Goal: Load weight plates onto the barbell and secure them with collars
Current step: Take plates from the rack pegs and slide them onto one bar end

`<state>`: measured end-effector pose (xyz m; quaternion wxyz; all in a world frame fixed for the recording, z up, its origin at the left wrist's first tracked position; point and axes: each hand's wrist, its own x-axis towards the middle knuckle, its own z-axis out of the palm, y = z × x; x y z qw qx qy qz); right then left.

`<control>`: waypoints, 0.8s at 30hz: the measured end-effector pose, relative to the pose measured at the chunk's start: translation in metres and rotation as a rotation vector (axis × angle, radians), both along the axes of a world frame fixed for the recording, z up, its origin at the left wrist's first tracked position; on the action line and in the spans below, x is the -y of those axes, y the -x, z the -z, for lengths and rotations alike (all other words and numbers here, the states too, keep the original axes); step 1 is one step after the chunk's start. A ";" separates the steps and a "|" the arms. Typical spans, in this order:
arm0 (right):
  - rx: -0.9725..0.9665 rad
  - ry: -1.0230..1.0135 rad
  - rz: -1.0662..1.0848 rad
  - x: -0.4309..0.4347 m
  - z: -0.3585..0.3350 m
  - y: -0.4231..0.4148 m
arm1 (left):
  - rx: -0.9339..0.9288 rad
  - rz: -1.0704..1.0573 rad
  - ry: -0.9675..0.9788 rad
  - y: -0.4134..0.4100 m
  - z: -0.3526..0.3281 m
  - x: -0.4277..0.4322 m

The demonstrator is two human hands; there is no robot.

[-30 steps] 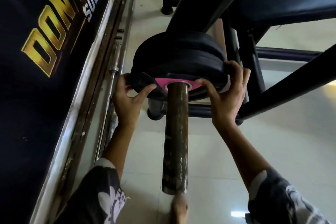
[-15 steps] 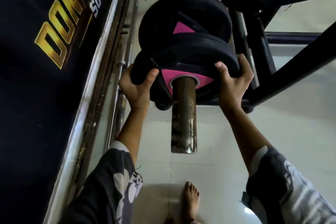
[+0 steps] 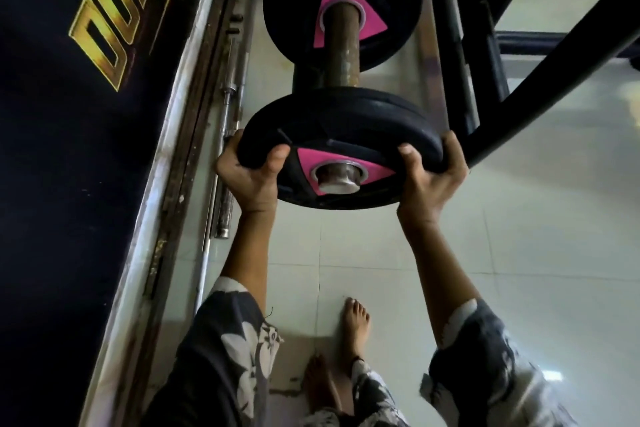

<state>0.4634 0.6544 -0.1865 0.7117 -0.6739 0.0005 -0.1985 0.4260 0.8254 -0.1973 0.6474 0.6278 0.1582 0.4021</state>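
Observation:
A black weight plate [image 3: 341,135] with a pink triangle around its hole sits at the very tip of the rusty barbell sleeve [image 3: 341,55]; the sleeve's end shows through the hole. My left hand [image 3: 247,173] grips the plate's left rim, thumb on its face. My right hand [image 3: 431,177] grips the right rim the same way. Further along the sleeve a second black plate [image 3: 294,0] with a pink triangle stays on the bar. No collar is visible.
A black bench frame [image 3: 519,90] with slanted tubes stands right of the bar. Spare steel bars [image 3: 227,135] lie on the floor along a dark banner wall [image 3: 69,149] at left. My bare feet [image 3: 356,326] stand on pale tiles below the plate.
The near plate has slid toward me along the sleeve, away from the other plate, and now sits at the sleeve's end. Both hands came with it.

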 end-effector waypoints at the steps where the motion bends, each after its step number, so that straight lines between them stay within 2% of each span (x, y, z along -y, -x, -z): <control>1: -0.004 0.008 -0.006 0.000 -0.003 0.000 | -0.008 -0.019 0.014 0.001 -0.003 0.003; 4: -0.001 0.018 -0.024 0.002 -0.005 0.003 | -0.035 -0.079 -0.014 0.006 -0.001 0.008; 8: 0.000 0.063 -0.009 0.011 0.002 0.030 | -0.020 -0.055 -0.017 0.031 0.007 0.012; 12: -0.089 0.075 -0.027 0.030 -0.007 0.063 | -0.051 -0.031 -0.007 0.068 -0.007 0.028; 17: -0.165 0.096 0.014 0.081 -0.089 0.109 | -0.131 0.072 -0.005 0.104 -0.088 0.074; 24: -0.060 0.141 0.192 0.192 -0.236 0.153 | -0.023 0.199 -0.029 0.133 -0.223 0.185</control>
